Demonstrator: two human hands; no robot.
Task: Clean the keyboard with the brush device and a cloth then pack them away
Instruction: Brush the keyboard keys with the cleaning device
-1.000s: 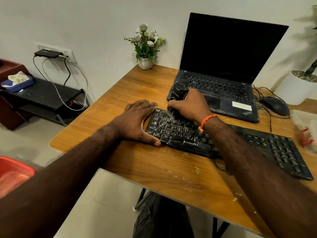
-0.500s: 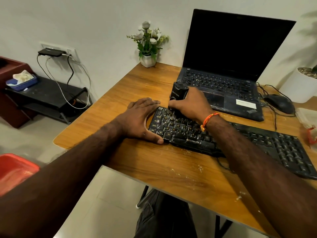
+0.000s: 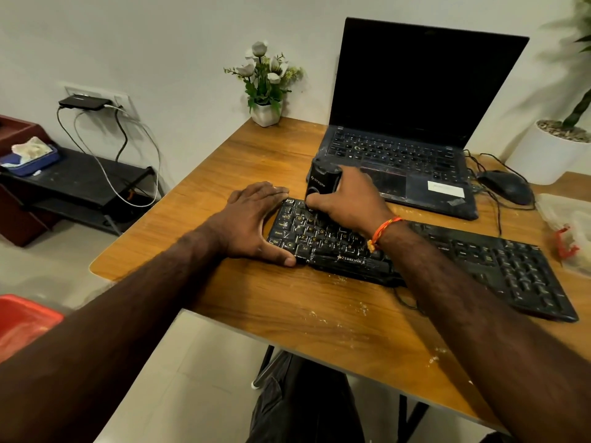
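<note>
A dusty black keyboard (image 3: 463, 254) lies across the wooden table (image 3: 224, 174). My right hand (image 3: 348, 199) grips a black brush device (image 3: 321, 182), held upright with its lower end on the keys near the keyboard's upper-left corner. My left hand (image 3: 252, 222) rests flat against the keyboard's left end, thumb along the front edge, fingers straight along the side. The brush head is hidden under my right hand. No cloth shows.
An open laptop (image 3: 399, 148) stands just behind the keyboard, with a mouse (image 3: 507, 187) and cables to its right. A small flower pot (image 3: 265, 113) is at the back. A clear plastic bag (image 3: 566, 225) lies at the right edge. White crumbs dot the table front.
The brush device in my right hand has shifted slightly toward the keyboard's upper-left corner. My left hand stays at the keyboard's left end. The camera view has moved a little.
</note>
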